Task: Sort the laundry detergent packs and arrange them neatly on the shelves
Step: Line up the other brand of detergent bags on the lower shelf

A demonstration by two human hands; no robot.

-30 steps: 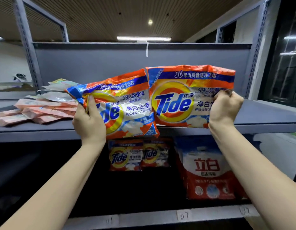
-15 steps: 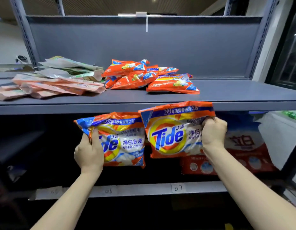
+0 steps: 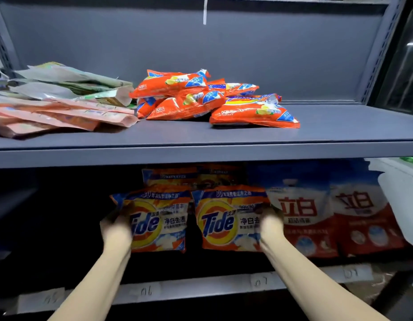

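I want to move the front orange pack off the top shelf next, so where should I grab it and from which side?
Take the front orange pack by its near long edge, coming from the front. It lies flat on the top shelf, apart from the heap at its front and right, so a thumb-over, fingers-under grip should fit there.

— What sits on the upper shelf (image 3: 224, 144)?
— A loose heap of orange packs (image 3: 207, 98), lying flat, beside pale pink and green pouches (image 3: 61, 105).
— And the lower shelf (image 3: 200, 288)?
— Two orange Tide packs, left pack (image 3: 161, 218) and right pack (image 3: 228, 218), upright side by side, faces forward, more Tide behind. Right of them stand red-and-blue packs (image 3: 328, 216).
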